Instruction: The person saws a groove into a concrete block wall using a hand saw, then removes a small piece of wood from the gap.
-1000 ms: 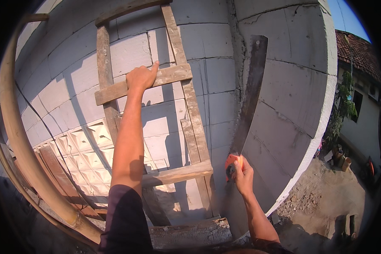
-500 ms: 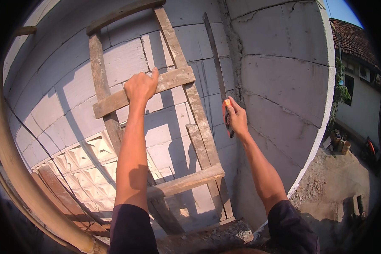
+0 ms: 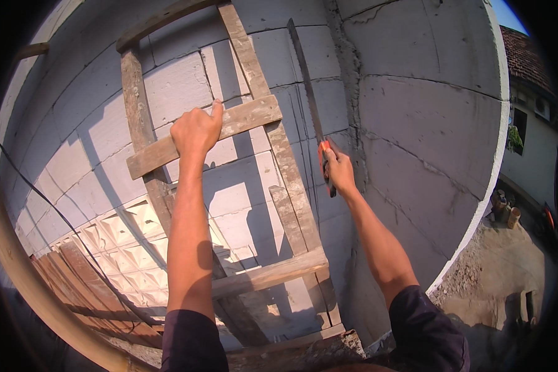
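A rough wooden ladder (image 3: 273, 276) leans against a wall of pale blocks. My left hand (image 3: 195, 130) is closed over its middle rung (image 3: 248, 118), thumb pointing up. To the right of the ladder, my right hand (image 3: 340, 167) grips the orange and black handle of a hand saw (image 3: 305, 77). The long dark blade points upward, close to the block wall near the inner corner. Part of the saw's handle is hidden behind my fingers.
A block wall (image 3: 421, 130) juts out on the right, with a white cut edge. A bamboo pole (image 3: 28, 273) curves along the left, near a dark cable (image 3: 49, 204). Patterned cream blocks (image 3: 124, 242) and brown boards (image 3: 87, 279) are lower left. Rubble ground (image 3: 477, 273) lies lower right.
The view has shifted slightly, so the ladder and saw appear a little farther left. Both hands keep their hold, my left on the rung and my right on the saw.
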`<state>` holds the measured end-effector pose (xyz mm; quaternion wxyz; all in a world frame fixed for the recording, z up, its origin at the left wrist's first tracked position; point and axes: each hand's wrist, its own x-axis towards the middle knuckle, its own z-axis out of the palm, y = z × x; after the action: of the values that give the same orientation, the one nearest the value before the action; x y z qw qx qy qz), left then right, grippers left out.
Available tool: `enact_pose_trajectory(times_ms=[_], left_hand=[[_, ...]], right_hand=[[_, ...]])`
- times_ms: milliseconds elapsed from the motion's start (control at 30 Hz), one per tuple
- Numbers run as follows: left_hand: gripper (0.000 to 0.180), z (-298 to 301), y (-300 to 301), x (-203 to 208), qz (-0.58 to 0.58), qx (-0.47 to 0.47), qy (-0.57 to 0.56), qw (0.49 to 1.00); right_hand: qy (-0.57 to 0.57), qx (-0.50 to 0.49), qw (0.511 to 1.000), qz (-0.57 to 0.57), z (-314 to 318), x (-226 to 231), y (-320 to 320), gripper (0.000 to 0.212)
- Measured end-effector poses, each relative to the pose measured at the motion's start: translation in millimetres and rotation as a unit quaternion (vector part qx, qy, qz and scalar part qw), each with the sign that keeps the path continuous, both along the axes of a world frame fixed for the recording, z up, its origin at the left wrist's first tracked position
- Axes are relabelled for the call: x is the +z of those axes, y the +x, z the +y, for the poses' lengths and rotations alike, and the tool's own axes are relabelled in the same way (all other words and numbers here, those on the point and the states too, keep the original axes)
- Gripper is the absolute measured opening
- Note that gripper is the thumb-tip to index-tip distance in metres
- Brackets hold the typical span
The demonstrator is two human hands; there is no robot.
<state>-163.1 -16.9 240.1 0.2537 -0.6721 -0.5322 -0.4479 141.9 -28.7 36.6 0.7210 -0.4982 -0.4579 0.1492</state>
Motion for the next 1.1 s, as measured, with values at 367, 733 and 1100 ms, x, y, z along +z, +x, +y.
enact_pose_trajectory(times_ms=[367, 733, 1100], left_hand=[[0.075, 4.5, 6.1, 2.5, -0.011, 0.011, 0.012, 1.000], [0.075, 4.7, -0.5, -2.8, -0.006, 0.043, -0.019, 0.999], [0.075, 4.0, 9.9, -3.5, -0.013, 0.021, -0.015, 1.000]], right_hand=[[0.018, -0.081, 0.991, -0.106, 34.9, -5.9, 19.4, 0.048], [-0.035, -0.084, 0.989, -0.116, -6.6, -165.5, -6.2, 0.043], [-0.034, 0.016, 0.999, -0.022, -142.0, -247.2, -33.6, 0.043]])
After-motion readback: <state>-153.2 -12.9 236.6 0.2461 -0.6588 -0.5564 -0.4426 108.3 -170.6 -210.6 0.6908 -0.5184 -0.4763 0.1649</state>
